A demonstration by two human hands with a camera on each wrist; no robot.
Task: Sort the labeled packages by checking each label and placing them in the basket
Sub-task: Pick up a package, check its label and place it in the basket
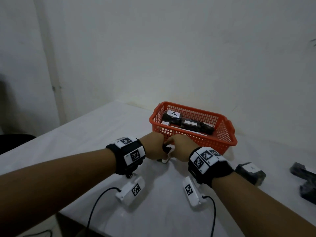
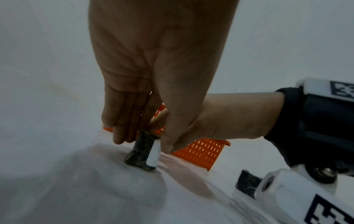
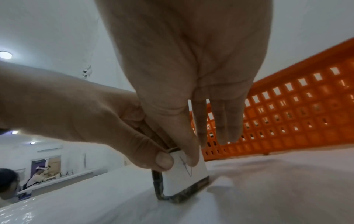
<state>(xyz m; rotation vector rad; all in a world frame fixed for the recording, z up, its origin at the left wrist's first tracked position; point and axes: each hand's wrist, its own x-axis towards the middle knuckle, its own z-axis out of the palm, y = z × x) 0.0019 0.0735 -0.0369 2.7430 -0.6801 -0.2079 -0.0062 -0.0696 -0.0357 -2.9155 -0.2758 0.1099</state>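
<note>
A small black package with a white label stands on edge on the white table, just in front of the orange basket. My left hand and right hand both pinch it from above. In the left wrist view my left hand holds the package between thumb and fingers. In the right wrist view my right hand's thumb presses on the label, partly covering a pen mark. Several black packages labelled A lie in the basket.
Another labelled black package lies on the table to the right, and more black wrapping lies further right. Two white marker units with cables lie near the table's front edge. The basket wall stands close behind my fingers.
</note>
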